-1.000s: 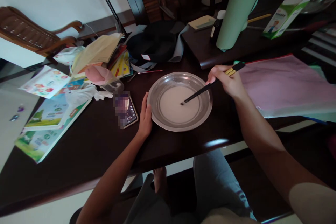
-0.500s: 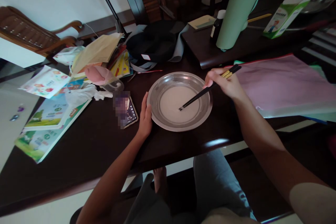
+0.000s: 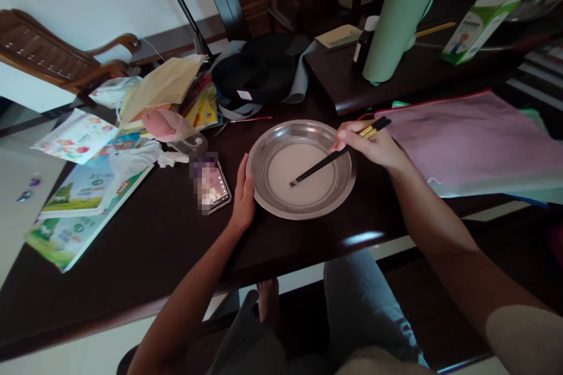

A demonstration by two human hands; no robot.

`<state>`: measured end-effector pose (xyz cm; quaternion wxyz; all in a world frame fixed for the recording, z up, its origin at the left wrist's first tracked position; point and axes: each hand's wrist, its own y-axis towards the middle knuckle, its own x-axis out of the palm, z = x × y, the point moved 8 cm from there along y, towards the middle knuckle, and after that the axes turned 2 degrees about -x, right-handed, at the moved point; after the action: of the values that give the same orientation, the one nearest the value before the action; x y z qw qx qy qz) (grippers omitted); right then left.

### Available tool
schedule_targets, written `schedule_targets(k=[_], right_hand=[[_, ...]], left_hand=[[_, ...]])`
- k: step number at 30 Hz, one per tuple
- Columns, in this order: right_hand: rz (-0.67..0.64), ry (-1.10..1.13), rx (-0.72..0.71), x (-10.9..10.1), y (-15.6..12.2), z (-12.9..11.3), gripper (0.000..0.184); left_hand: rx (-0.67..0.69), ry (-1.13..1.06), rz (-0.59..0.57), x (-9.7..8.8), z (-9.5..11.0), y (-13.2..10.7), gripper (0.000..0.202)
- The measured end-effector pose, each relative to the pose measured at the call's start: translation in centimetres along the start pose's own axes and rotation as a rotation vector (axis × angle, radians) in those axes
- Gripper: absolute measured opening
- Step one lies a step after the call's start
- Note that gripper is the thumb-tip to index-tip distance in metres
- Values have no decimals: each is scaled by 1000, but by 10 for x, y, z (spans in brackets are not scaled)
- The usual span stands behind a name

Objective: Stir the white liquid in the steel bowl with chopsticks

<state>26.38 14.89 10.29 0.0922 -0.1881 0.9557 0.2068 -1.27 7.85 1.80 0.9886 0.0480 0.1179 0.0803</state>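
Note:
A round metal dish [image 3: 260,199] stands on the dark table, with a milky white liquid [image 3: 303,158] covering its bottom. Against its left rim rests my left hand [image 3: 243,202], fingers stretched along the outside, not wrapped round it. My right hand [image 3: 367,142] is closed round a pair of black chopsticks [image 3: 323,162] with gold bands, over the right rim. The chopsticks slant down to the left, and their tips touch the liquid near the dish's middle. Left of my left hand lies a phone [image 3: 215,187] with a lit, partly blurred screen.
Booklets [image 3: 83,187], crumpled tissue [image 3: 136,158] and a pink-topped clear object [image 3: 165,126] crowd the left side. Behind the dish sits a black bag [image 3: 259,67]. A pink zip pouch [image 3: 475,143] lies right; a green cylinder [image 3: 402,17], dark bottle [image 3: 363,47] and green-white box [image 3: 472,32] stand beyond.
My right hand has moved slightly left, and the chopstick tips have shifted left through the liquid. The phone's screen picture has changed. My left hand and the dish stay put.

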Motion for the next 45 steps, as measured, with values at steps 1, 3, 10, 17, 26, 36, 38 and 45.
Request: schedule_targets(k=[1,3,10,17,26,36,38,45], right_hand=[[-15,-23,-2,2,0,-1,34],[28,-60,-9,-2,1,-1,33],[156,6,-12,-18,1,1,43],[130,-64,-14,-14,1,1,37],[-7,-59,-8,0,0,-1,35],[41,-15,-4,-5,-1,-1,39],[4,-52,-6,0,0,-2,36],[173,8,-8,-19,-1,1,44]], left_hand=[[1,-4,-3,0,0,0,59],[-3,-11,-6,0,-1,0,59],[0,-1,-2,0,0,0,58],[-6,-12,-1,0,0,0,60],[2,-7,-8,1,0,0,58],[-1,7,0,0,1,0,59],[3,-10,-6,1,0,0,60],[6,9,1,0,1,0,57]])
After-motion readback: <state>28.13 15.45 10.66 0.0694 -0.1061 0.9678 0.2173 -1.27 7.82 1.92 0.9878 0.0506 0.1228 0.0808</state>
